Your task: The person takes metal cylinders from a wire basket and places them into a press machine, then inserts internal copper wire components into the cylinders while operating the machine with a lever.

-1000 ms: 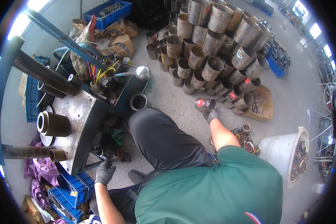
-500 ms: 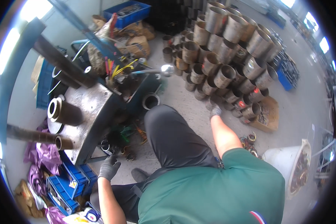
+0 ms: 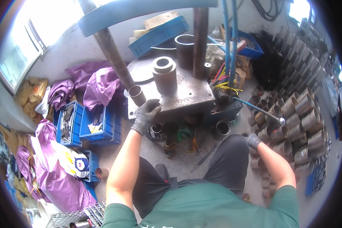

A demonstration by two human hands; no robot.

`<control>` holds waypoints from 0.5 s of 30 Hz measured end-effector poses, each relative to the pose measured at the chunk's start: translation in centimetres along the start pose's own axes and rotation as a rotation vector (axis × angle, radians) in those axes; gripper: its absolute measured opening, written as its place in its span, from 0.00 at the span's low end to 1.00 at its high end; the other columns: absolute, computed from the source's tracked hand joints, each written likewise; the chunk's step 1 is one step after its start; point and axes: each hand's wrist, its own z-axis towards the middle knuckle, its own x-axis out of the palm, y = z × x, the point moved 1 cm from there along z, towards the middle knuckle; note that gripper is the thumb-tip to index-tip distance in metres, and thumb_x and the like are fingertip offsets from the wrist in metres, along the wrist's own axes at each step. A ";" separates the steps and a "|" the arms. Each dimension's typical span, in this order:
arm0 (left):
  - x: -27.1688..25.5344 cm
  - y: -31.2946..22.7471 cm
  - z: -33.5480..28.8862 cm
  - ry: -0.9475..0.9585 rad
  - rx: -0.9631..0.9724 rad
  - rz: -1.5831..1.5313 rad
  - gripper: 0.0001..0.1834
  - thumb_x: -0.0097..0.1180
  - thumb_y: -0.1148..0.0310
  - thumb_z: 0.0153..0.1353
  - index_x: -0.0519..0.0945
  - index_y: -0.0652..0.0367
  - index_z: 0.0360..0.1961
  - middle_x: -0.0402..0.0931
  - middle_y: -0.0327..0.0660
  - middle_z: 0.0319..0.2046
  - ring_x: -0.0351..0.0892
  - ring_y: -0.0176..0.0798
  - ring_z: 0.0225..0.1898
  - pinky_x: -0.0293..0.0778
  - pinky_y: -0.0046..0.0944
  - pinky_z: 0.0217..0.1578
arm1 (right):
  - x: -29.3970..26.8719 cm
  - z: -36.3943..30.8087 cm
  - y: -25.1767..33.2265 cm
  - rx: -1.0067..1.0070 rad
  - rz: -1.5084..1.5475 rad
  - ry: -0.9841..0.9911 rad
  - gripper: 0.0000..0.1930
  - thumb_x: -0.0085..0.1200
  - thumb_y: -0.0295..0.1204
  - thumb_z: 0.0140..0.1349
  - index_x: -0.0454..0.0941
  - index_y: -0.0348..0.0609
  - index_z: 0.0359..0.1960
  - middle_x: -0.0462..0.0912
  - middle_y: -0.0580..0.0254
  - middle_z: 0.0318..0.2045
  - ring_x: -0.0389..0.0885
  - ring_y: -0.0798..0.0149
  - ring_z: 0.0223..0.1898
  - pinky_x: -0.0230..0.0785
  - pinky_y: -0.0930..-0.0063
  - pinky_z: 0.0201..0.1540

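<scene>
My left hand, in a grey glove, is at the front edge of a metal press table, its fingers stretched out and the thumb apart. Just beyond its fingertips a short steel tube stands on the table. A thick stepped cylinder with a ring-shaped top rises near the table's middle. Beside my right knee, my right hand, gloved too, is closed. A small dark part shows at its fingertips, mostly hidden by the knee; I cannot make out what it is.
Stacked steel tubes fill the right side. An open black bin and a loose tube stand at the table's right. Steel posts rise from the table. Blue crates and purple sacks lie at the left.
My view has turned left toward the press table. My left hand has risen from beside the table to its front edge. My right hand has drawn back from the tube stack to my knee.
</scene>
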 end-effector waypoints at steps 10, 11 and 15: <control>-2.3 4.6 4.0 -0.449 -0.287 -0.281 0.23 0.68 0.59 0.61 0.83 0.63 0.53 0.86 0.49 0.44 0.85 0.47 0.47 0.78 0.43 0.51 | -15.8 1.0 46.6 -1.059 -0.282 -0.669 0.28 0.65 0.30 0.60 0.73 0.43 0.62 0.81 0.45 0.49 0.79 0.40 0.54 0.66 0.45 0.65; -3.2 5.9 4.7 -0.499 -0.244 -0.152 0.23 0.68 0.59 0.62 0.83 0.63 0.53 0.86 0.51 0.45 0.85 0.50 0.48 0.78 0.44 0.52 | -15.7 1.7 50.2 -1.096 -0.277 -0.704 0.29 0.64 0.33 0.61 0.71 0.44 0.64 0.80 0.45 0.51 0.78 0.41 0.57 0.60 0.40 0.69; -0.5 3.8 5.4 -0.534 -0.167 0.055 0.26 0.67 0.55 0.63 0.83 0.64 0.55 0.84 0.58 0.50 0.83 0.55 0.55 0.76 0.48 0.59 | -16.2 8.2 55.8 -0.987 -0.491 -0.774 0.34 0.63 0.36 0.61 0.68 0.46 0.70 0.82 0.47 0.53 0.80 0.43 0.53 0.67 0.43 0.63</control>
